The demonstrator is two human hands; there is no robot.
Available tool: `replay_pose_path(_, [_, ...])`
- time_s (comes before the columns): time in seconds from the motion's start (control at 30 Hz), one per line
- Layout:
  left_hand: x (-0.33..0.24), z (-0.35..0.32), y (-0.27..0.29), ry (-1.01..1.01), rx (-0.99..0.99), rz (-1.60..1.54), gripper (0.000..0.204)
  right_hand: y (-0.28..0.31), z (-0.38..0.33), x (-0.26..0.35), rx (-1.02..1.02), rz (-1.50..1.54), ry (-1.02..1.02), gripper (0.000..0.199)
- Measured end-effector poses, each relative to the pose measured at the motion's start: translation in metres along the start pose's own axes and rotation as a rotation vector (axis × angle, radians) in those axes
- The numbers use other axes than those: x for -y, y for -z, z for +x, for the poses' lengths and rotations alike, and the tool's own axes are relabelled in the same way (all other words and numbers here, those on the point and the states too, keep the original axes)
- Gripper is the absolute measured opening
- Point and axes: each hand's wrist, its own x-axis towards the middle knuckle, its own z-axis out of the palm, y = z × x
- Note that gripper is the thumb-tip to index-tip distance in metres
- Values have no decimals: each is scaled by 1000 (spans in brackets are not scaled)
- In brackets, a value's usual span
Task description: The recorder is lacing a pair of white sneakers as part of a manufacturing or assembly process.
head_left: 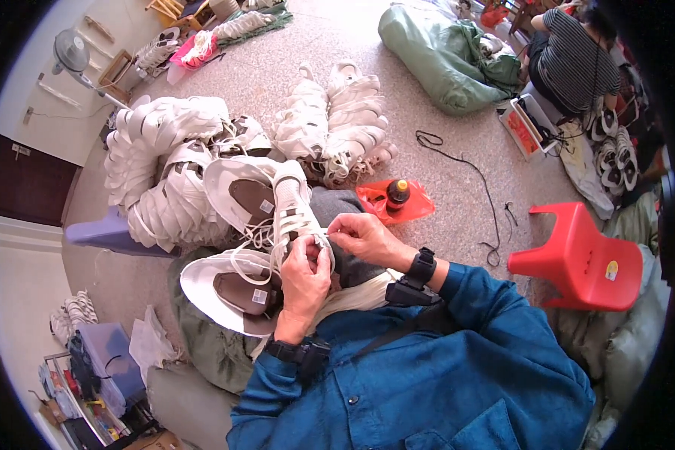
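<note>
A white shoe upper (293, 199) with partly threaded laces lies across my lap, its toe pointing away. My left hand (305, 285) is closed, thumb and forefinger pinching the shoe's lacing edge. Just to its right, my right hand (369, 240) is closed in a pinch on a white shoelace by the same edge; the fingers hide most of it. Two more pale uppers with brown linings, one far (236, 193) and one near (229, 292), lie left of the held one, loose laces (252, 262) between them. A bundle of cream laces (360, 301) rests on my lap.
Stacked white uppers (169, 146) lie on a purple stool (116, 234), with more rows (352, 112) ahead. A dark-capped bottle (397, 193) stands in a red bag (420, 206). Right are a red stool (589, 259), a black cord (472, 165), a green sack (442, 64) and a seated person (577, 64).
</note>
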Motion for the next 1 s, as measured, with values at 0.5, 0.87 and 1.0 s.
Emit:
replay_pose_path(0.5, [11,2,-1,-25,-5,-45,22,-6,0,20,-164,-116,38,9])
replay_pose_path(0.87, [5,14,7,-186,1,223,13,-24,-17,20,-116,-326,261,39])
replay_pose_path(1.0, [-9,5,32,-113,122,440,8,-27,-16,18,-129,-351,209,38])
